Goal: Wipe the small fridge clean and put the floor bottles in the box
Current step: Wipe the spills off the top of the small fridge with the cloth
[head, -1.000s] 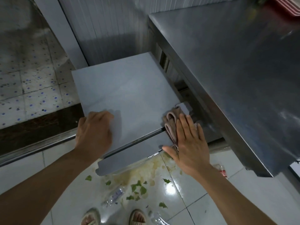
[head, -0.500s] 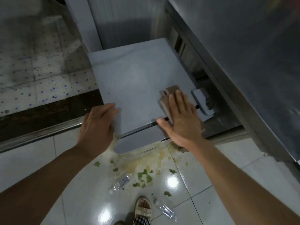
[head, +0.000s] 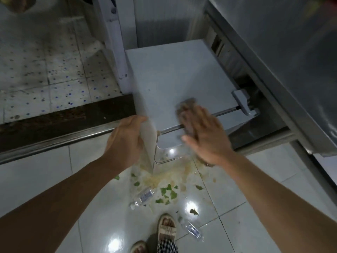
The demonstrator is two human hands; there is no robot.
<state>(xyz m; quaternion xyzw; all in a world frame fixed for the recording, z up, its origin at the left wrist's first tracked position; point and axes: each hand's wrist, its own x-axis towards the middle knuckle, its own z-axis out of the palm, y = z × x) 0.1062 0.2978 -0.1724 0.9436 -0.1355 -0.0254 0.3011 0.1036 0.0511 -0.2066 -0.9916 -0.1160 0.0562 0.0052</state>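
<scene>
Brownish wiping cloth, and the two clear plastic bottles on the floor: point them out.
Brownish wiping cloth (head: 186,106): head view, far end, beyond the fingers.
Clear plastic bottle by the green scraps (head: 144,196): head view, labelled middle.
Clear plastic bottle beside the sandal (head: 193,230): head view, body.

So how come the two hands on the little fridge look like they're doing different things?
The left hand grips the small fridge at its front left corner, fingers curled over the edge; the right hand lies flat with straight fingers. The left hand holds nothing else; the right hand presses a brown cloth against the front edge. The left hand looks sharp, the right hand blurred. Both are bare and touch the fridge's front.
</scene>
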